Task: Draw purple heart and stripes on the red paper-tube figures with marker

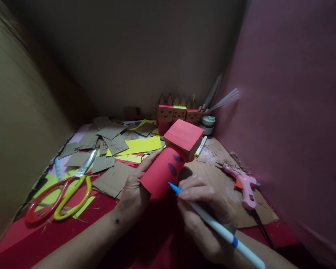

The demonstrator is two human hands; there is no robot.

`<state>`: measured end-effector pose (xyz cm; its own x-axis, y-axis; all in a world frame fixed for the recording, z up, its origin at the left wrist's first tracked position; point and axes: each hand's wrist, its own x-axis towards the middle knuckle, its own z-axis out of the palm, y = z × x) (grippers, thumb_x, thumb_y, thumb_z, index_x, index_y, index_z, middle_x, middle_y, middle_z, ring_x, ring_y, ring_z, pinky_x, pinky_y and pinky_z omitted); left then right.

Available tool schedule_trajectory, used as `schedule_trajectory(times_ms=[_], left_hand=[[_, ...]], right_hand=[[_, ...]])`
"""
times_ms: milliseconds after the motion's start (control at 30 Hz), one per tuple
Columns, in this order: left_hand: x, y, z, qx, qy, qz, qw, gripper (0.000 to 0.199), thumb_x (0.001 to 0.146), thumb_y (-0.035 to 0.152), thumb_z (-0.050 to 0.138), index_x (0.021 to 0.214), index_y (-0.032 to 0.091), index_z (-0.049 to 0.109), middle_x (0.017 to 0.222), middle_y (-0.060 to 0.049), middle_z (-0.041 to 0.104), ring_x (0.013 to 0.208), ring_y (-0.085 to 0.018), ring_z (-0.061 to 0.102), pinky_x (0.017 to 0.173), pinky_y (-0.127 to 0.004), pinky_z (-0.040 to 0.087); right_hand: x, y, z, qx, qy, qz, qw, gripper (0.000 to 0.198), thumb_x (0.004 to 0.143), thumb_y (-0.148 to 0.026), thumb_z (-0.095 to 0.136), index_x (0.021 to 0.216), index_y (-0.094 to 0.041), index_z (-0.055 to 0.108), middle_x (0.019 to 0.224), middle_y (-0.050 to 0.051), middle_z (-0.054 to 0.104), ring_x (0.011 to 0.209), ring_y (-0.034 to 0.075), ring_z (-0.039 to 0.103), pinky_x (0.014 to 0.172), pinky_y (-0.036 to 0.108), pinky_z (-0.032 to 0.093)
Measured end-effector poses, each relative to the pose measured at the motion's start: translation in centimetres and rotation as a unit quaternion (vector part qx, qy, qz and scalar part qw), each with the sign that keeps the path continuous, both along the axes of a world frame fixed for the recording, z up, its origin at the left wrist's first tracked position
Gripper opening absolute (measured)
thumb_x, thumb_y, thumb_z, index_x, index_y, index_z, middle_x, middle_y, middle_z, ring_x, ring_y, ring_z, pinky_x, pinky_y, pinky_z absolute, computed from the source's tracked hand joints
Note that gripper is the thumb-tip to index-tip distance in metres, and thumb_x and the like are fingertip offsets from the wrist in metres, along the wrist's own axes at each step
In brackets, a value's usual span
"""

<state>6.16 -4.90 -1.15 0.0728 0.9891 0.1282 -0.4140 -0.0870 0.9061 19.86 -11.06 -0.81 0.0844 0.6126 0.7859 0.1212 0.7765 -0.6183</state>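
My left hand (pixel 136 192) is closed around a red paper figure (pixel 158 172), which is tilted with its boxy head up and to the right. The figure has a paper tube body with two dark drop-shaped marks on it and a cardboard head topped in red. Between the fingers of my right hand (pixel 205 209) is a white marker (pixel 212 220) with a blue tip. That tip is at the lower right side of the tube, close to or touching the paper; I cannot tell which. The face of the head is turned out of sight.
Scissors (pixel 72 194) lie at left beside cardboard scraps (pixel 112 175) and yellow paper (pixel 142 145). Several finished figures (pixel 165 114) stand at the back near a lidded jar (pixel 207 125). On the right, a pink glue gun (pixel 242 183) with a lit red light rests on a cardboard sheet (pixel 212 179).
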Motion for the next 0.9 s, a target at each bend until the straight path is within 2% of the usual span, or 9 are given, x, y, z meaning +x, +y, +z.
schedule_trajectory(times_ms=[133, 233, 333, 433, 567, 667, 767, 900], left_hand=[[0.2, -0.2, 0.1, 0.000, -0.001, 0.001, 1.000, 0.038, 0.072, 0.024, 0.086, 0.109, 0.031, 0.081, 0.114, 0.001, 0.080, 0.102, -0.023, 0.074, 0.091, -0.029, 0.060], [0.3, -0.1, 0.0, -0.006, -0.015, -0.008, 1.000, 0.038, 0.073, 0.023, 0.084, 0.110, 0.030, 0.081, 0.111, 0.000, 0.080, 0.096, -0.022, 0.075, 0.089, -0.029, 0.061], [0.4, 0.0, -0.3, 0.003, -0.040, -0.026, 0.999, 0.033, 0.075, 0.025, 0.082, 0.108, 0.030, 0.081, 0.112, -0.001, 0.080, 0.099, -0.023, 0.074, 0.092, -0.031, 0.060], [0.3, 0.2, -0.6, -0.002, -0.052, -0.040, 0.998, 0.036, 0.076, 0.030, 0.082, 0.112, 0.029, 0.080, 0.119, -0.004, 0.077, 0.101, -0.026, 0.074, 0.097, -0.038, 0.060], [0.3, 0.4, -0.8, -0.026, -0.065, -0.064, 0.996, 0.039, 0.079, 0.035, 0.079, 0.117, 0.027, 0.077, 0.126, -0.007, 0.075, 0.108, -0.030, 0.073, 0.102, -0.045, 0.058], [0.5, 0.2, -0.3, -0.029, -0.099, -0.081, 0.991, 0.030, 0.081, 0.028, 0.076, 0.111, 0.029, 0.079, 0.115, -0.004, 0.078, 0.099, -0.025, 0.076, 0.093, -0.036, 0.062], [0.6, -0.1, 0.2, -0.038, -0.132, -0.103, 0.985, 0.023, 0.087, 0.023, 0.067, 0.103, 0.031, 0.082, 0.103, 0.000, 0.081, 0.089, -0.019, 0.076, 0.084, -0.028, 0.063], [0.2, -0.1, -0.4, 0.020, -0.049, -0.048, 0.997, 0.038, 0.076, 0.014, 0.080, 0.108, 0.034, 0.081, 0.114, 0.005, 0.080, 0.099, -0.016, 0.074, 0.089, -0.021, 0.059]], right_hand=[[-0.5, -0.2, 0.1, -0.003, 0.002, -0.007, 1.000, 0.033, 0.082, 0.000, 0.063, 0.101, -0.026, 0.069, 0.079, 0.001, 0.066, 0.072, 0.017, 0.066, 0.064, 0.031, 0.058], [-0.7, -0.3, 0.0, -0.027, 0.017, -0.012, 0.999, 0.032, 0.082, 0.001, 0.062, 0.098, -0.026, 0.067, 0.077, 0.000, 0.064, 0.075, 0.017, 0.066, 0.068, 0.029, 0.058], [-0.8, -0.3, -0.2, -0.047, 0.033, -0.028, 0.998, 0.031, 0.082, 0.000, 0.062, 0.097, -0.027, 0.065, 0.076, -0.001, 0.061, 0.081, 0.017, 0.066, 0.065, 0.024, 0.055], [-0.8, -0.3, -0.2, -0.039, 0.016, -0.035, 0.999, 0.030, 0.083, 0.000, 0.061, 0.098, -0.026, 0.065, 0.078, 0.000, 0.062, 0.079, 0.016, 0.066, 0.059, 0.021, 0.052], [-0.7, -0.2, -0.2, -0.035, 0.001, -0.040, 0.999, 0.029, 0.084, 0.000, 0.061, 0.099, -0.025, 0.065, 0.080, 0.000, 0.064, 0.075, 0.015, 0.065, 0.064, 0.024, 0.055], [-0.7, -0.2, -0.2, -0.039, 0.007, -0.033, 0.999, 0.029, 0.084, -0.001, 0.061, 0.098, -0.025, 0.065, 0.080, -0.001, 0.064, 0.076, 0.015, 0.065, 0.070, 0.026, 0.057], [-0.7, -0.1, -0.1, -0.035, 0.009, -0.040, 0.999, 0.028, 0.083, -0.001, 0.062, 0.097, -0.025, 0.066, 0.078, -0.001, 0.063, 0.076, 0.014, 0.065, 0.070, 0.025, 0.056], [-0.7, -0.1, -0.1, -0.031, 0.003, -0.035, 0.999, 0.028, 0.083, -0.001, 0.062, 0.097, -0.025, 0.066, 0.078, -0.001, 0.064, 0.074, 0.014, 0.065, 0.066, 0.024, 0.055]])
